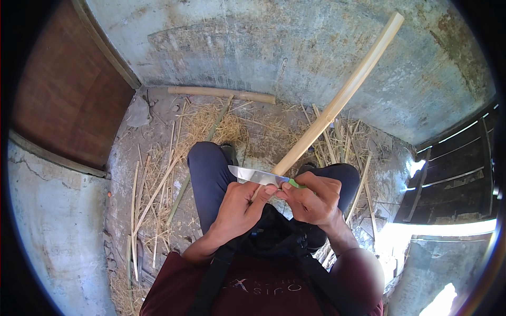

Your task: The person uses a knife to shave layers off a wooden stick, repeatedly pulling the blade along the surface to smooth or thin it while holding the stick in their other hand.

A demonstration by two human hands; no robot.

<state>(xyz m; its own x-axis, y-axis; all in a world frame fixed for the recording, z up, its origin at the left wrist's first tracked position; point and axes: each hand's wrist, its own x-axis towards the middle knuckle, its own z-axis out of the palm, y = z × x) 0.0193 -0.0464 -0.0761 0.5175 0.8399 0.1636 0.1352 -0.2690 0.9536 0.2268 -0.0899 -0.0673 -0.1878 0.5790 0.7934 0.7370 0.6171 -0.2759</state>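
Note:
A knife (254, 175) with a bright blade and a green handle lies crosswise in front of my chest, its tip pointing left. My right hand (314, 198) is closed round the green handle. Just below the blade, my left hand (240, 206) is closed with its thumb near the knife, at the near end of a long pale split bamboo piece (337, 103). That piece slants up and away to the right, well beyond my knees. The blade crosses it near its lower end, and my fingers hide the exact contact.
Shavings (224, 124) and thin bamboo strips (171, 163) litter the floor on both sides of my legs. A bamboo pole (221, 94) lies along the far wall (237, 52). A brown panel (71, 89) stands at the left, dark slatted boards (453, 176) at the right.

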